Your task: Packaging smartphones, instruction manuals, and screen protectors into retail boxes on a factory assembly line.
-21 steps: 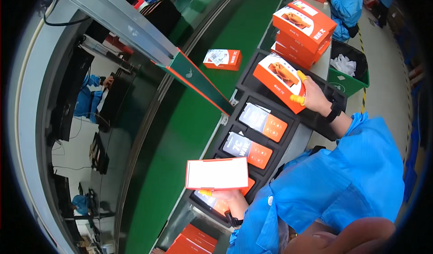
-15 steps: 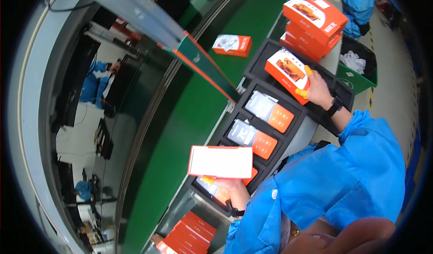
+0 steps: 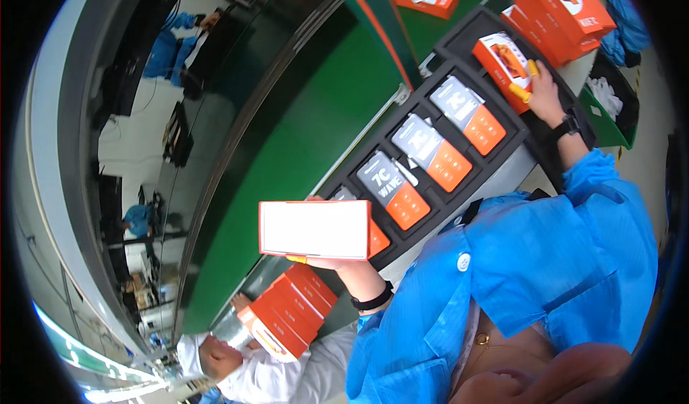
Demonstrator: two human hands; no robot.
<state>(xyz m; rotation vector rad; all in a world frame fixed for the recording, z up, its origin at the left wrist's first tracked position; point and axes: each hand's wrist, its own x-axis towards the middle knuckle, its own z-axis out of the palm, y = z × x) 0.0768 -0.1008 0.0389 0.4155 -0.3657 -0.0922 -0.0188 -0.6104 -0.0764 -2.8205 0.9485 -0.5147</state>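
At 7 o'clock, the left hand (image 3: 337, 260) is clamped from below on a flat orange-edged cardboard box (image 3: 316, 229), its white face up. At 1 o'clock, the outstretched right hand (image 3: 544, 96) grips an orange carton (image 3: 504, 58) over the black compartmented tray (image 3: 502, 161)

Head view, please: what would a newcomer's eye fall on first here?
Probably the orange box with a blank white face, held up by the left hand low in the middle. Behind it runs a black tray of grey-and-orange packs beside the green conveyor belt. At upper right, the right hand grips another orange box.
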